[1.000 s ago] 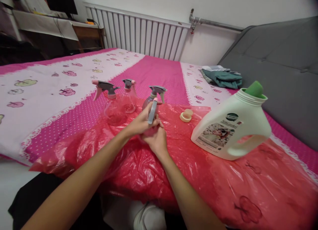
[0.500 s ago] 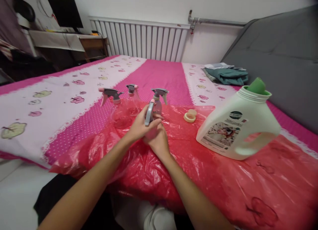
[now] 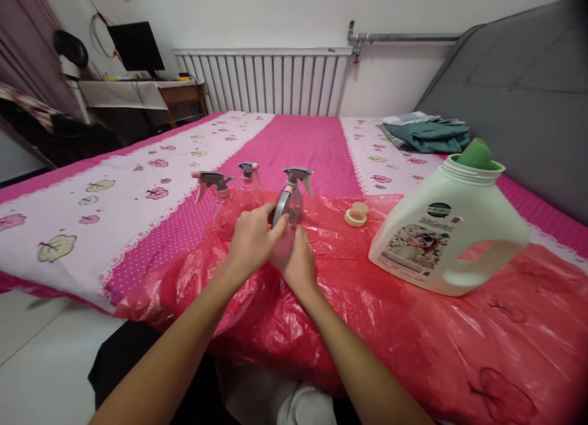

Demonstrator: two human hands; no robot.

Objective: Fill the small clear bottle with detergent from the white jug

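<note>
While both arms reach forward over the bed (image 3: 298, 137), the two hands meet at one small clear plastic spray bottle (image 3: 285, 248) standing on a crinkled red plastic sheet (image 3: 367, 302); the sheet, it seems, is laid there to guard the pink patterned bedcover from spills. The right hand (image 3: 298, 263) is curled around the bottle's body from the near side, seemingly to steady it upright; the left hand (image 3: 250, 241) sits on top, its fingers closed around the grey trigger spray head (image 3: 280, 206), which tilts slightly toward the left hand, probably being turned on or off the neck, though the joint itself is hidden by the fingers. So the bottle lies within both hands, body low in the right, head high in the left.

Just beyond the hands stand three more clear spray bottles with grey and pink trigger heads (image 3: 250, 183), in a loose row, close together but apart from the held one. Farther off to the right of the right hand lies a small cream round cap (image 3: 356, 215), and past it a large white plastic detergent jug (image 3: 448, 238) leans tilted, its mouth open with a green spout showing. Well beyond, folded teal clothing (image 3: 427, 136) rests on the bed near the grey padded headboard (image 3: 519, 88).
</note>
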